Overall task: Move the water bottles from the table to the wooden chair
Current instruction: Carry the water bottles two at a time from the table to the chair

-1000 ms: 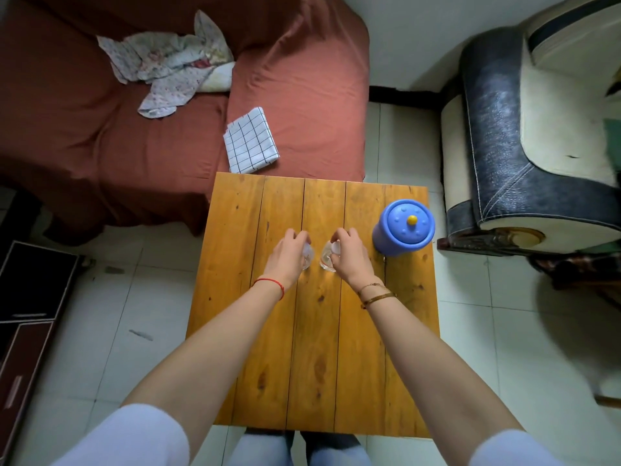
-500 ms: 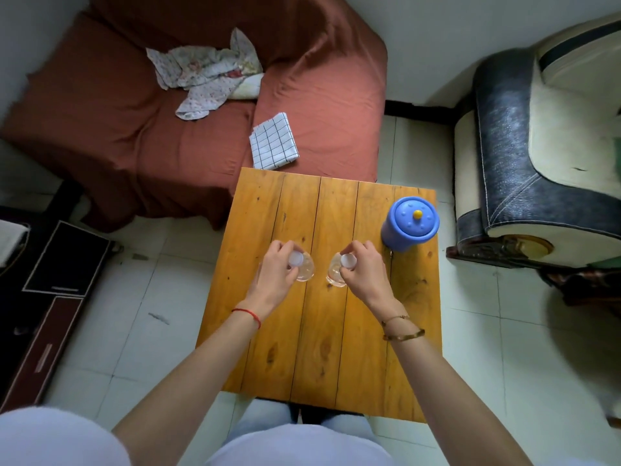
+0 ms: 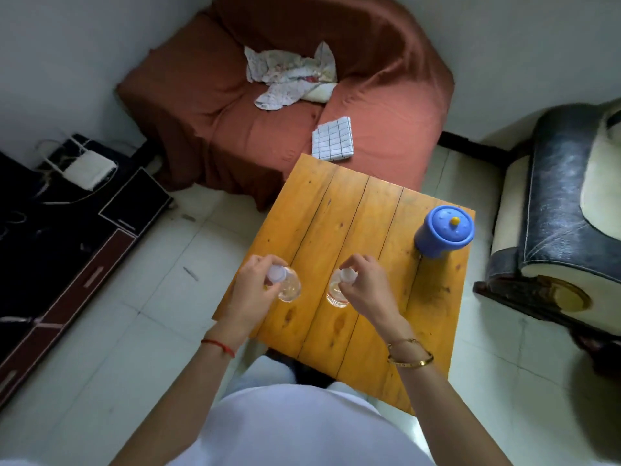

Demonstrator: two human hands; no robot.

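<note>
Hands over wooden worktop (image 3: 366,210), left hand (image 3: 257,290) pinching one clear bottle (image 3: 288,288) by its cap, right hand (image 3: 364,289) pinching the other bottle (image 3: 336,294), blue jar (image 3: 443,230) beyond right hand.

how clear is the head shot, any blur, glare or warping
Head view: wide-angle bending at the edges, curving the walls and the armchair; soft light, pale sheen on the wooden table; both hands and the clear bottles reasonably sharp.
</note>
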